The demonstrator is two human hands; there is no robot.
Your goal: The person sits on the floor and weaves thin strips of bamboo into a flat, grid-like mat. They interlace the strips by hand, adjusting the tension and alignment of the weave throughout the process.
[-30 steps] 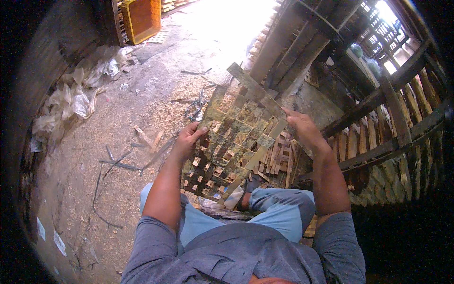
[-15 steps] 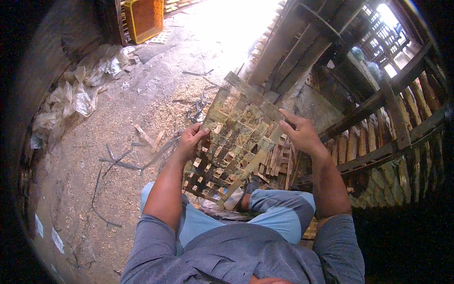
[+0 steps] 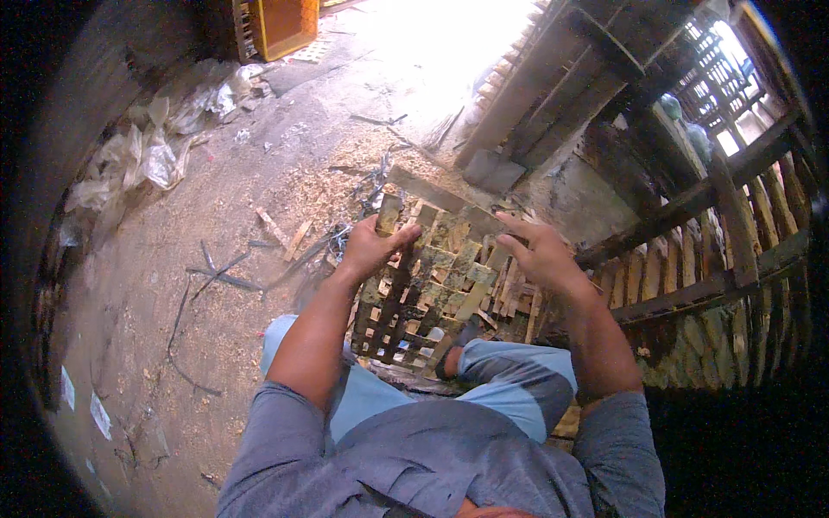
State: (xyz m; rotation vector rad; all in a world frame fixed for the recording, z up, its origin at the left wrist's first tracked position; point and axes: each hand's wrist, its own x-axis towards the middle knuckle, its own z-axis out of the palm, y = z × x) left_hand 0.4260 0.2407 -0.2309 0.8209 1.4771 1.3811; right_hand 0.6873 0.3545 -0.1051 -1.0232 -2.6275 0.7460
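I hold a small lattice panel [image 3: 432, 285] woven from thin wooden slats, upright over my knees. My left hand [image 3: 373, 246] grips its upper left edge, fingers curled over a slat. My right hand [image 3: 540, 255] rests against its upper right edge, fingers stretched along the slats. The panel's lower end reaches down between my legs in light blue trousers [image 3: 509, 380].
Wood shavings and loose slat offcuts [image 3: 285, 231] lie on the dirt floor ahead. Crumpled plastic sheeting [image 3: 155, 147] is heaped at the left. An orange crate [image 3: 281, 26] stands at the far back. Stacked wooden frames and beams [image 3: 691, 224] rise at the right.
The panel has been drawn closer and turned more upright. Both hands have moved nearer each other on its top edge.
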